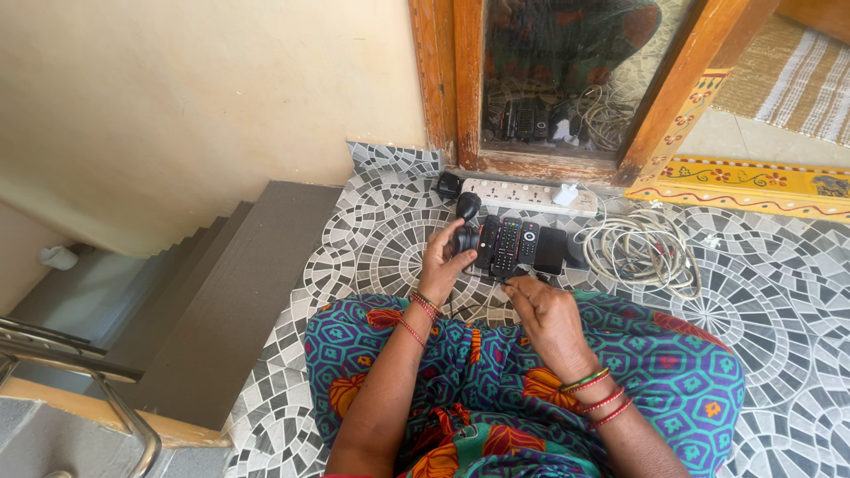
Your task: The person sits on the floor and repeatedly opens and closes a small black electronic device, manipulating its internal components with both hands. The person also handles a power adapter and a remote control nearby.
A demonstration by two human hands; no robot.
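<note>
Patterned tile floor (779,292) fills the scene, stairs (221,292) dropping away on the left, a mirror (567,80) in a wooden frame straight ahead. A coil of pale cable (642,248) lies on the right, touching nothing in hand. A white power strip (522,195) sits along the mirror's foot. Just in front of it, remotes (509,245) lined up side by side. Left hand (443,261) is curled round a black device (465,237) at the row's left end, fingers clamped on it. Right hand (544,310) rests at the near edge of the remotes, fingertips pinched together on something too small to tell.
</note>
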